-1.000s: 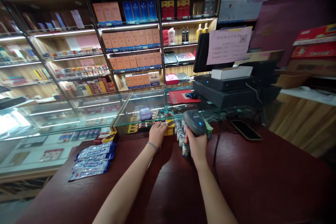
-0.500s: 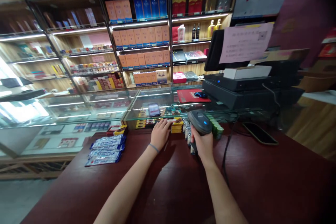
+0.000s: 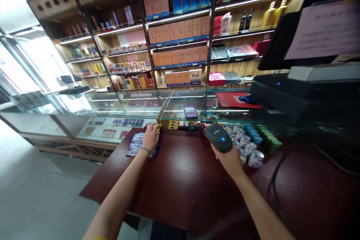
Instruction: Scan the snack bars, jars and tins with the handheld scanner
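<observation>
My left hand [image 3: 151, 138] reaches over blue-and-white packets [image 3: 136, 143] at the left end of the counter. Its fingers are stretched forward and slightly apart, with the tips at red-and-yellow packets [image 3: 159, 126] just behind. My right hand [image 3: 229, 159] is closed round the handle of a black barcode scanner [image 3: 218, 137] with a lit blue light. The scanner head hides part of some red packets [image 3: 206, 125] behind it. To its right, small silver-topped cans [image 3: 244, 142] stand in rows, beside blue ones [image 3: 253, 133] and green ones [image 3: 268, 137].
A glass display case [image 3: 180, 99] borders the dark red counter [image 3: 180, 180] at the back. On it lie a red mat [image 3: 229, 99] and a mouse [image 3: 246, 99]. A black cash drawer [image 3: 298, 93] and a monitor [image 3: 277, 41] stand at right. A cable [image 3: 272, 183] crosses the counter.
My left hand has moved left from the middle of the counter to the packets there. The scanner in my right hand has shifted left off the cans. The view has turned left.
</observation>
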A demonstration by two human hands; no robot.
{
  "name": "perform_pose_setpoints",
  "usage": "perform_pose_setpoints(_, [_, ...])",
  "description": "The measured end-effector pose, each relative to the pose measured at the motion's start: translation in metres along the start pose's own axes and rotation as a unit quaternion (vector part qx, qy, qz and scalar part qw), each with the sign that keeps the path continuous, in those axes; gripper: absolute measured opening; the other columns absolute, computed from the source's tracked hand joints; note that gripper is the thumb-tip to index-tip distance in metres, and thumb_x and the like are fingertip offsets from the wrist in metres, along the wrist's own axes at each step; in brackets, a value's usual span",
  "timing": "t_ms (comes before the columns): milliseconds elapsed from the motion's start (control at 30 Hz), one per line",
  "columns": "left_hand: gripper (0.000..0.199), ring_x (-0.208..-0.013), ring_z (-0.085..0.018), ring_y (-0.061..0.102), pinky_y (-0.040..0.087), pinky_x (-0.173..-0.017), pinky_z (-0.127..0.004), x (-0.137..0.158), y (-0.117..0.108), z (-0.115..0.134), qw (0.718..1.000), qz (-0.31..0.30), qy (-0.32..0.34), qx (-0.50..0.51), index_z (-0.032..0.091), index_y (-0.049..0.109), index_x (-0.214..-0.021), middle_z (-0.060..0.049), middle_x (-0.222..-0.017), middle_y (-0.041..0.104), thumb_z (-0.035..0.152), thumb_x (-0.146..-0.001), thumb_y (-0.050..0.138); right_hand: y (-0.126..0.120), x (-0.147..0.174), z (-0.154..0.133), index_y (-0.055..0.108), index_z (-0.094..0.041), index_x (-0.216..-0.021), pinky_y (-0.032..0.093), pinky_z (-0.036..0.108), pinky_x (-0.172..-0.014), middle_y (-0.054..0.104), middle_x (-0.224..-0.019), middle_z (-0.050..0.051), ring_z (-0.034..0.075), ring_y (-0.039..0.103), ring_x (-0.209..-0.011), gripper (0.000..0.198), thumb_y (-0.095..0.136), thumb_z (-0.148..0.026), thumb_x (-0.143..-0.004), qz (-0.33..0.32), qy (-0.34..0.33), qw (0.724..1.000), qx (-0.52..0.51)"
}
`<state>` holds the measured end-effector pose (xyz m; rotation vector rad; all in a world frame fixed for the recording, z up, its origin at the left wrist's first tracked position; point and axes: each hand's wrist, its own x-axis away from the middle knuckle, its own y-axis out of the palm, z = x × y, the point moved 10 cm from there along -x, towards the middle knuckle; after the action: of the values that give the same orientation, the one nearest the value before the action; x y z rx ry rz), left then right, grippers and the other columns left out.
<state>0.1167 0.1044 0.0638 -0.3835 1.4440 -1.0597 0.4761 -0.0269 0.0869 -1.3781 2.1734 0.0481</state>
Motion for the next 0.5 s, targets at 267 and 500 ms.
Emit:
perform_pose_setpoints(267, [0.052,-0.135,-0.029,0.041,0.035,-0.112,-0.047,-0.014,0.025,-0.058,0.991,-0.121,0.021,-0.048,0.019,0.055,-0.134,-0.016,-0.143,0.047,0.006,-0.085,0.048,0.039,0.016,0.016,0.06,-0.021,-0.117,0.055,0.033,-0.074,0.075,-0.095,0.007,0.026,0.071,-0.092,0.051,0.067,-0.039,-0.07,-0.069,0.005,0.997,0.022])
perform_pose_setpoints(500, [0.043,-0.123,-0.023,0.055,0.043,-0.104,-0.034,-0.024,0.045,-0.058,0.975,-0.217,0.035,-0.021,0.023,0.059,-0.13,-0.011,-0.132,0.06,0.013,-0.089,0.049,0.047,0.017,0.022,0.059,-0.021,-0.122,0.054,0.032,-0.081,0.074,-0.101,0.009,0.026,0.069,-0.101,0.055,0.065,-0.037,-0.07,-0.082,0.017,0.995,0.046])
